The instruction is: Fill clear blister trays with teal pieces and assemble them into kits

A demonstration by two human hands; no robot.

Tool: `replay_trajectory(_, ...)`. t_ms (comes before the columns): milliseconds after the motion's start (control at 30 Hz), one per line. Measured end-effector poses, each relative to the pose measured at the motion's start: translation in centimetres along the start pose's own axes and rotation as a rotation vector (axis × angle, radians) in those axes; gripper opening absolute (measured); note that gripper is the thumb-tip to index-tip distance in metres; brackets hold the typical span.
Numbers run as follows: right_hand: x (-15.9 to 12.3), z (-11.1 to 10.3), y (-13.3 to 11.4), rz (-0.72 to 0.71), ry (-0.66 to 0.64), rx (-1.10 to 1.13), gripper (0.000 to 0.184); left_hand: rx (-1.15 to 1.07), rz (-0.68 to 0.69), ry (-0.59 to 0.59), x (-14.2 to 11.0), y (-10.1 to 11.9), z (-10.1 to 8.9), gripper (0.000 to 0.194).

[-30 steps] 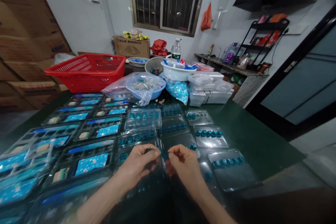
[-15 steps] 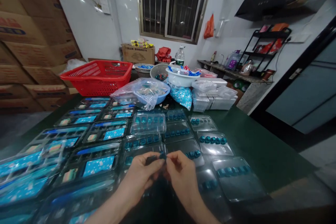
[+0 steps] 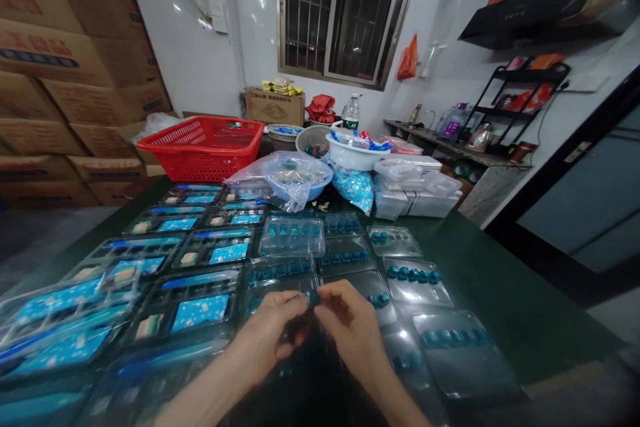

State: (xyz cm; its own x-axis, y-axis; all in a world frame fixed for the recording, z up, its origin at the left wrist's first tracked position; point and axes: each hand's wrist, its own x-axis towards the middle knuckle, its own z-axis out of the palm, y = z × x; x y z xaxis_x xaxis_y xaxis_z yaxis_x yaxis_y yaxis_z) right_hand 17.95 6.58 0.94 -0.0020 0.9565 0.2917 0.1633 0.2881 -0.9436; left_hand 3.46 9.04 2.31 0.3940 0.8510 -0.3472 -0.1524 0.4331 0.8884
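Note:
Low over the middle of the table, my left hand [image 3: 278, 325] pinches a small dark teal piece [image 3: 313, 298] between thumb and fingertips. My right hand [image 3: 349, 317] meets it from the other side, its fingers closed at the piece's edge. Motion blur hides the piece's exact kind. Around both hands lie clear plastic trays with rows of similar teal faceted pieces, such as a tray [image 3: 423, 290] to the right and a tray [image 3: 345, 247] just beyond. To the left, filled trays hold a blue pen [image 3: 203, 278], a blue spotted pad [image 3: 200, 313] and a striped block [image 3: 149, 326].
At the back stand a red plastic basket [image 3: 205, 153], a blue basin [image 3: 300, 180] under clear plastic, a white bowl [image 3: 356, 157], a bag of blue spotted items [image 3: 354, 188] and stacked clear trays [image 3: 417, 203]. Cardboard boxes [image 3: 75, 100] are piled at the left wall.
My fingertips, apart one second ago, have come together at the small teal piece, which now shows between them. The whole view has shifted, so the table and trays appear further right and slightly lower.

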Motion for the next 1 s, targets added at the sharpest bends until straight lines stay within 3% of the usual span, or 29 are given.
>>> replay_trajectory(167, 0.0, -0.3, -0.4, -0.039, -0.141, -0.054, 0.015, 0.019, -0.031, -0.014, -0.1, -0.7, -0.1, 0.025)
replay_trajectory(367, 0.4, 0.8, 0.3, -0.128, -0.115, -0.07, 0.014, -0.099, -0.091, 0.024, -0.7, -0.5, -0.3, 0.032)
replay_trajectory(533, 0.9, 0.7, 0.2, 0.089, -0.024, 0.336, 0.016, -0.226, -0.079, -0.03, -1.9, 0.3, -1.0, 0.03)
replay_trajectory(633, 1.2, 0.0, 0.1, 0.181, -0.062, 0.691, 0.02, -0.285, -0.098, 0.053, -2.4, 0.4, -1.4, 0.027)
replay_trajectory(733, 1.3, -0.3, 0.2, 0.225, -0.123, 0.862, 0.022, -0.284, -0.119, 0.088, -2.9, 0.5, -1.6, 0.021)
replay_trajectory(833, 1.0, 0.4, 0.2, 0.213, -0.079, 0.809, 0.022, -0.254, -0.099, 0.039, -3.5, 0.8, -1.3, 0.021)
replay_trajectory(1000, 0.1, 2.4, -0.2, 0.055, 0.031, 0.383, 0.02, -0.249, -0.022, 0.035, -4.0, 1.6, -0.3, 0.02)
